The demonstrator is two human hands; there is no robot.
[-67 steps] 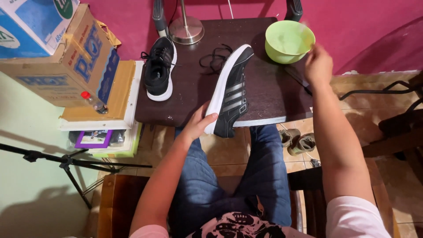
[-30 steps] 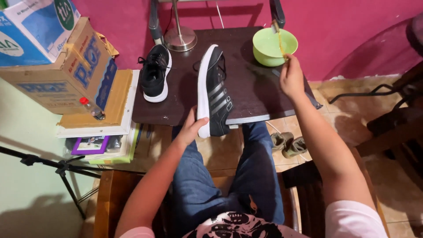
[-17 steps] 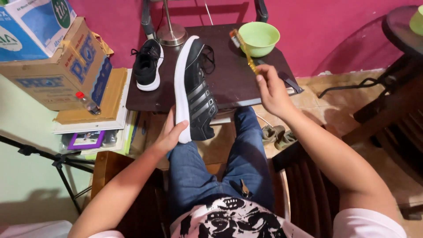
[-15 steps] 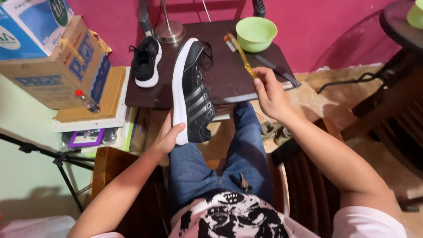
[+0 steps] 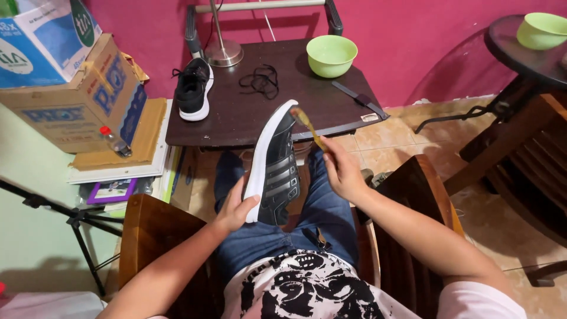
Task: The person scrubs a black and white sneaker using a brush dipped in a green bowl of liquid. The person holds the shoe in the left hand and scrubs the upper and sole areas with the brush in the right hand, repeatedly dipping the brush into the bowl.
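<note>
Seated at a small dark table, I hold a black sneaker with 3 grey stripes and a white sole over my lap, its toe pointing up toward the table's near edge and its heel down by my knees. My left hand is clamped on the heel end, fingers curled under the white sole and thumb pressed against its rim, so the shoe rises up and away from that hand. My right hand sits just to the right of the shoe, fingers pinched together on the handle of a yellowish brush. The brush runs up and to the left from my fingers, and its head meets the toe of the sneaker near the white edge.

On the table, well apart from my hands, the matching 2nd black sneaker lies at the left corner, sole down. A loose black shoelace is bunched near the middle, and a green bowl stands at the far right side. A dark flat tool rests along the right edge, and the round metal base of a stand sits at the back.

To my left, cardboard boxes are stacked on flat boards and papers beside a black tripod leg. To my right, another green bowl rests on a round glass-topped table. I wear blue jeans and a white printed shirt.
</note>
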